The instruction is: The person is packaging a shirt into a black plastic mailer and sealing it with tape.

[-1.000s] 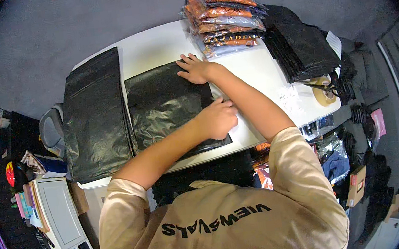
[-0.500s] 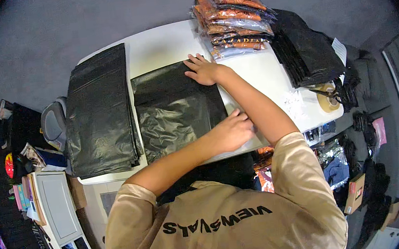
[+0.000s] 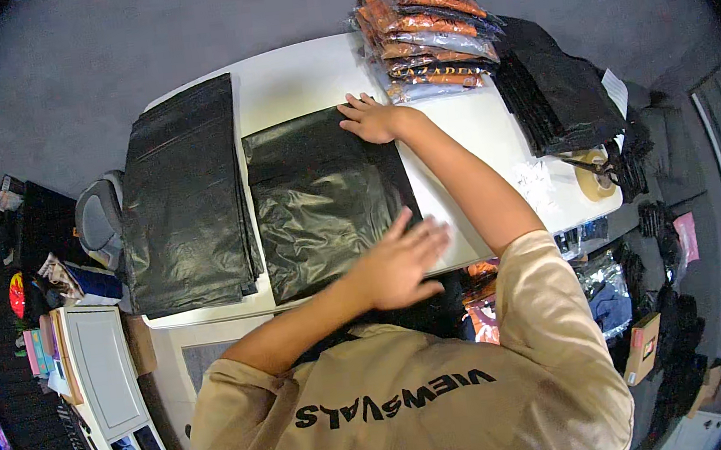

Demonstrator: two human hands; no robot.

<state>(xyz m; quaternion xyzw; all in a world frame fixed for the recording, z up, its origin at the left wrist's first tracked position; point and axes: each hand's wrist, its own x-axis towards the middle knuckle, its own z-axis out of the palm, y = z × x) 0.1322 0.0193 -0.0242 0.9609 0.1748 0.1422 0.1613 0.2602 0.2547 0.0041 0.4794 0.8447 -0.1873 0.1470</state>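
Observation:
A black plastic bag (image 3: 317, 199) lies flat in the middle of the white table, its surface creased and shiny. My right hand (image 3: 372, 120) rests on its far right corner, fingers spread. Near the bag's right front edge, my left hand (image 3: 407, 262) is slightly blurred, fingers apart and nothing in it; whether it touches the bag I cannot tell. To the left lies a stack of larger black plastic bags (image 3: 184, 196).
Clear-wrapped orange and dark garments (image 3: 427, 31) are piled at the table's back. Right of them lie folded black garments (image 3: 563, 91), a tape roll (image 3: 589, 184) and scissors (image 3: 605, 167). A white cabinet (image 3: 103, 370) stands left, below the white table (image 3: 467, 142).
My left hand has opened from a closed shape and moved left and nearer to me. My right hand stays on the bag's corner. The view has shifted slightly.

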